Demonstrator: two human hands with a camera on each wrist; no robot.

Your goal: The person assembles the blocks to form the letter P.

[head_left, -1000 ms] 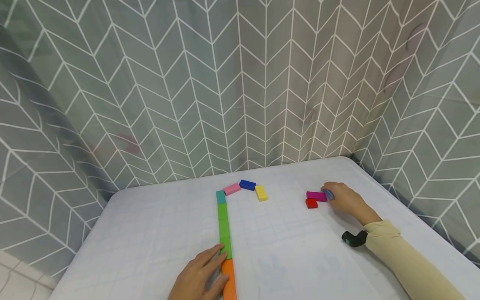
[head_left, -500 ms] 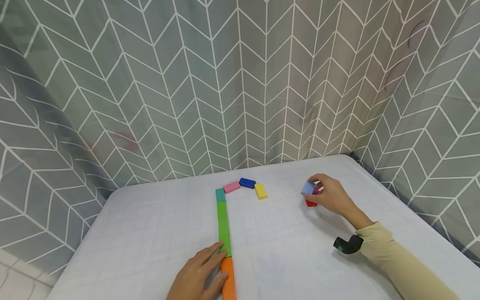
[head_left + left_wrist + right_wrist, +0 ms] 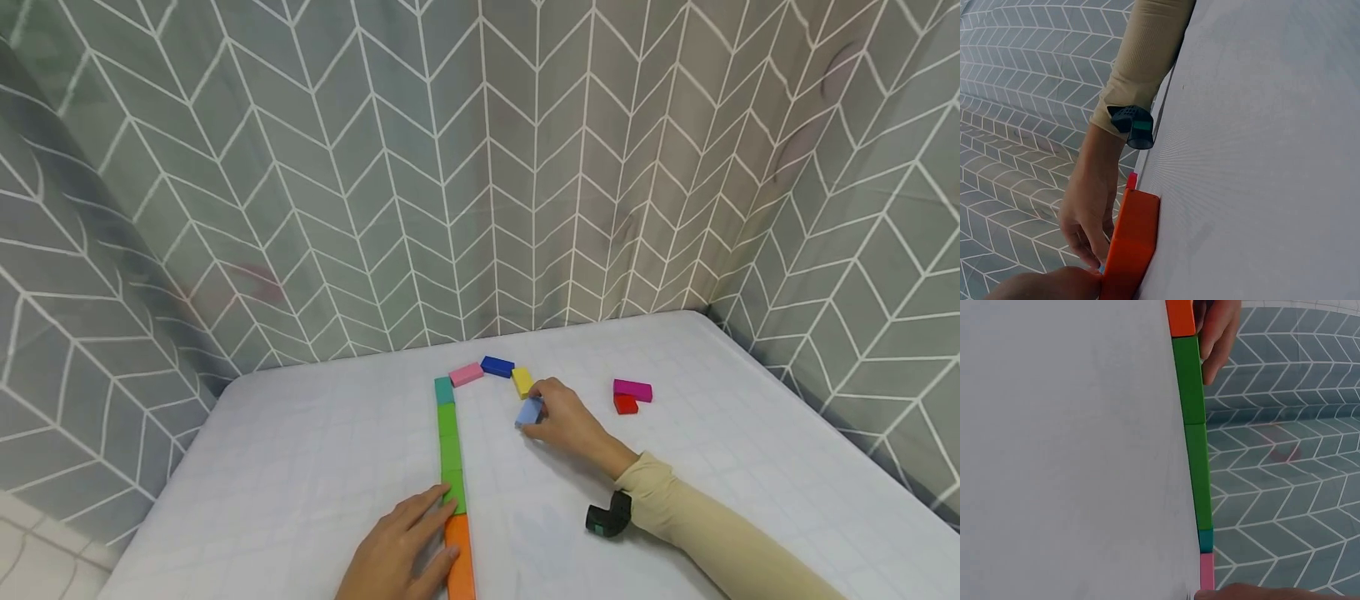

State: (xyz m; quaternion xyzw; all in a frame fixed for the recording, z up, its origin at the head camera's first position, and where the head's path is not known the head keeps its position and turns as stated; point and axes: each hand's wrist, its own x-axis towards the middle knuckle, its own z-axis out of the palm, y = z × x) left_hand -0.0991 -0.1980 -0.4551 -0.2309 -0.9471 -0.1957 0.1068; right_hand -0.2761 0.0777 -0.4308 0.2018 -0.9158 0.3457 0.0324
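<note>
In the head view my right hand (image 3: pixel 573 423) pinches a light blue block (image 3: pixel 528 412) between thumb and fingers, just in front of a yellow block (image 3: pixel 522 382). Whether the two blocks touch is hard to tell. My left hand (image 3: pixel 401 550) lies along a straight row, fingers extended, touching the nearest green block (image 3: pixel 454 492) and the orange block (image 3: pixel 461 560). Further green blocks (image 3: pixel 450 450) and a teal block (image 3: pixel 444 390) continue that row. From the teal one, a pink block (image 3: pixel 467 374) and a dark blue block (image 3: pixel 497 367) curve towards the yellow.
A magenta block (image 3: pixel 633 390) and a red block (image 3: pixel 626 405) lie together on the right of the white-covered table (image 3: pixel 315 450). A patterned curtain (image 3: pixel 480 167) hangs behind the table and at its sides. A black wrist camera (image 3: pixel 609 517) sits on the right sleeve.
My right hand has picked up the light blue block from beside the magenta block and carried it left to the yellow block. My left hand has stayed in place.
</note>
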